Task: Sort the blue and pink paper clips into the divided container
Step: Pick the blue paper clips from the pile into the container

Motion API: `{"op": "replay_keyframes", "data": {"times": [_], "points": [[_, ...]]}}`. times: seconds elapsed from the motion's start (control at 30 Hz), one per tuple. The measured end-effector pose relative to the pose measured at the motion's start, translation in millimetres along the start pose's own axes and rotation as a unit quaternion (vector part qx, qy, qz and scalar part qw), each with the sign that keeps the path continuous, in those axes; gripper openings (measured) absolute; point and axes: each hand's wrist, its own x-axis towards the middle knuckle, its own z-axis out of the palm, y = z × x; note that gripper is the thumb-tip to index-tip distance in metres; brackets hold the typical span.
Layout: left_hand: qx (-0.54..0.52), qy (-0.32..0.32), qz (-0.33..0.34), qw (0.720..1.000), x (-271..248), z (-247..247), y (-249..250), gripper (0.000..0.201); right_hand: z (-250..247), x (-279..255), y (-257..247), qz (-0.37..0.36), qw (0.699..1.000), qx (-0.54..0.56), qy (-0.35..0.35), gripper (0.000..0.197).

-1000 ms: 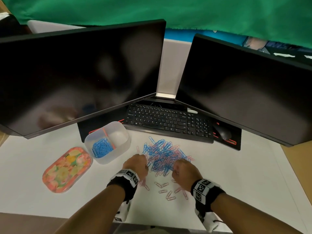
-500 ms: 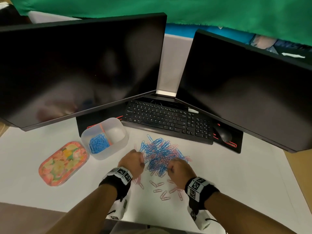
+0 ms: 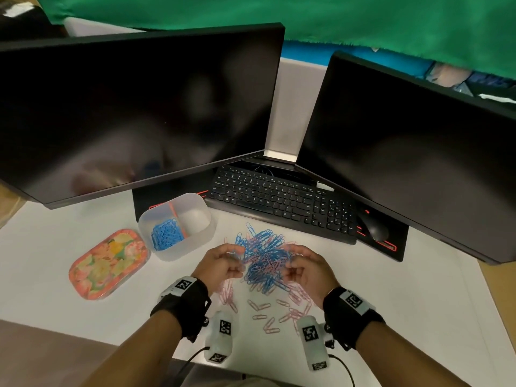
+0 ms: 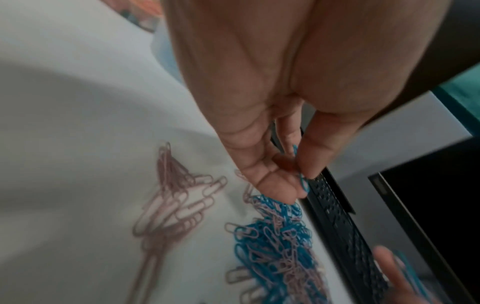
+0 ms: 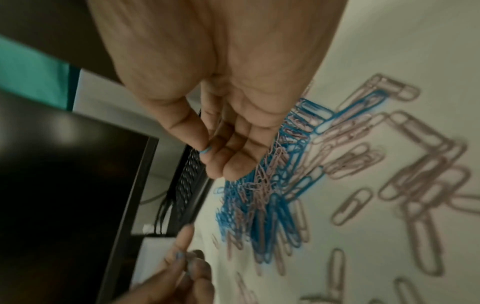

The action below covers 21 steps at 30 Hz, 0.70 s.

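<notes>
A heap of mixed blue and pink paper clips (image 3: 265,261) lies on the white desk in front of the keyboard. Loose pink clips (image 3: 268,311) are spread nearer to me. My left hand (image 3: 223,263) hovers at the heap's left edge, pinching blue clips (image 4: 301,176) between thumb and fingers. On the heap's right side my right hand (image 3: 304,266) pinches a blue clip (image 5: 205,151) the same way. The divided container (image 3: 201,241), translucent with an orange divider, stands to the left; its left compartment holds blue clips (image 3: 167,234), and its right compartment looks empty.
A floral oval lid (image 3: 107,263) lies left of the container. Behind the heap are a black keyboard (image 3: 282,202), a mouse (image 3: 374,229) on a black pad, and two dark monitors (image 3: 134,107). The desk's front edge runs under my forearms.
Both hands have lifted off the heap and turned palms inward, fingers now pinching blue clips. The camera view has shifted slightly closer.
</notes>
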Motion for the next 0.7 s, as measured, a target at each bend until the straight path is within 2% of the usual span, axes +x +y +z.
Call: {"op": "replay_keyframes", "data": {"times": [0.1, 0.17, 0.23, 0.3, 0.33, 0.37, 0.4, 0.47, 0.5, 0.57, 0.63, 0.7], "points": [[-0.12, 0.003, -0.038, 0.992, -1.8, 6.5, 4.4, 0.024, -2.8, -1.0, -3.7, 0.012, 0.997, 0.072, -0.009, 0.032], [-0.176, 0.003, -0.052, 0.983, -3.5, 12.9, 6.0, 0.022, -4.4, -1.9, -4.0, 0.019, 0.996, 0.087, -0.024, 0.029], [-0.203, -0.009, -0.069, 0.977, -5.9, 18.7, 5.4, 0.019, -6.3, -3.4, -3.2, 0.021, 0.996, 0.076, -0.035, 0.017], [-0.159, -0.026, -0.086, 0.983, -6.8, 24.6, 2.2, 0.015, -7.3, -4.2, -1.3, 0.022, 0.999, 0.019, -0.032, 0.004], [-0.079, -0.03, -0.082, 0.993, -5.9, 27.8, -1.2, 0.014, -8.0, -4.3, 0.8, 0.016, 0.998, -0.052, -0.025, 0.01], [0.045, -0.035, -0.06, 0.997, -5.0, 31.8, -5.1, 0.013, -9.5, -3.7, 3.9, 0.002, 0.989, -0.147, -0.016, 0.016], [0.199, -0.038, -0.019, 0.979, -4.6, 36.2, -9.7, 0.011, -9.6, -4.0, 6.6, -0.019, 0.965, -0.261, -0.004, 0.018], [0.45, -0.027, 0.087, 0.889, -6.0, 47.2, -19.8, 0.01, -8.5, -3.7, 15.0, -0.075, 0.895, -0.44, 0.01, 0.011], [0.515, -0.019, 0.117, 0.849, -7.8, 52.0, -22.6, 0.011, -7.2, -3.6, 19.4, -0.094, 0.866, -0.492, 0.004, 0.007], [0.587, -0.003, 0.147, 0.796, -10.9, 59.4, -26.3, 0.014, -4.2, -3.1, 28.4, -0.111, 0.819, -0.563, -0.01, 0.011], [0.617, 0.012, 0.16, 0.77, -10.8, 63.1, -26.3, 0.017, -2.2, -0.7, 34.9, -0.127, 0.78, -0.613, -0.016, 0.015], [0.62, 0.022, 0.157, 0.769, -9.9, 63.3, -24.8, 0.02, 0.6, 1.4, 37.1, -0.141, 0.76, -0.635, -0.012, 0.016]]}}
